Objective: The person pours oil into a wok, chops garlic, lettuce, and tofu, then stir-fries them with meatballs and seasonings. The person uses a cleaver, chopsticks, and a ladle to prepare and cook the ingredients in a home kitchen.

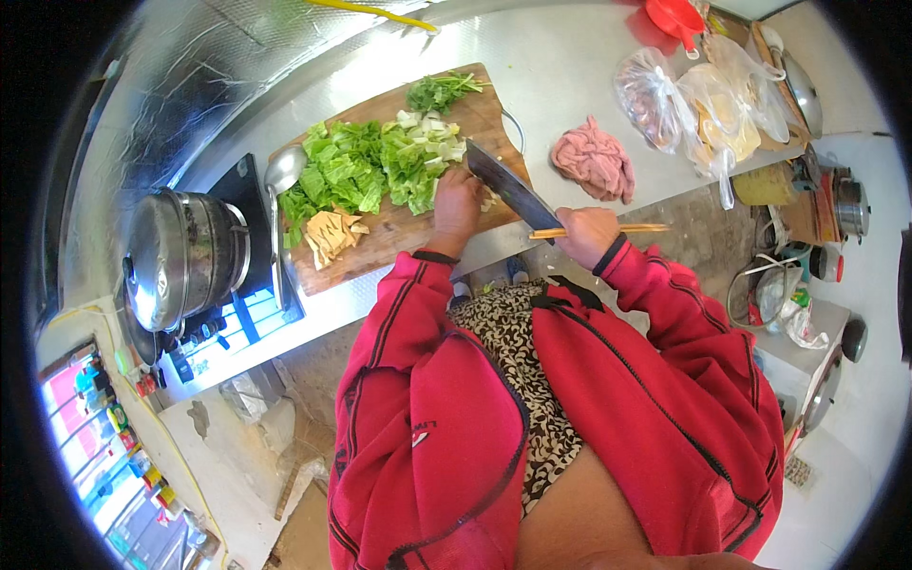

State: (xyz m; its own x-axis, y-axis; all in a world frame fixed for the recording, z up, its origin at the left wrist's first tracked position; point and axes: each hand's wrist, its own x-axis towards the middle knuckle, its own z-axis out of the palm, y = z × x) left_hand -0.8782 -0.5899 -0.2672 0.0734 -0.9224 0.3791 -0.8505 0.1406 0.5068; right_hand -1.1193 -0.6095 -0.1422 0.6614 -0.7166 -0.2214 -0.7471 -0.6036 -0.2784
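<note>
My right hand (588, 235) grips the handle of a dark kitchen cleaver (509, 178), its blade slanting over the right part of a wooden cutting board (370, 253). A pair of wooden chopsticks (645, 228) is in the same hand. Beside the blade, my left hand (459, 203) is low over the board with curled fingers, which hide whatever is under them. Pale vegetable bits show around those fingertips. Chopped leafy greens (345, 164) are heaped mid-board, with pale chopped stems (427, 132) on top. Yellowish slices (331, 235) lie front left; green herbs (442, 91) lie at the back.
A metal ladle (285, 171) rests against the board's left edge. Further left, a lidded steel pot (171, 260) stands on the stove. A crumpled pink cloth (593, 160) lies right of the board. Beyond it are filled plastic bags (652, 100) and a red plastic scoop (675, 20).
</note>
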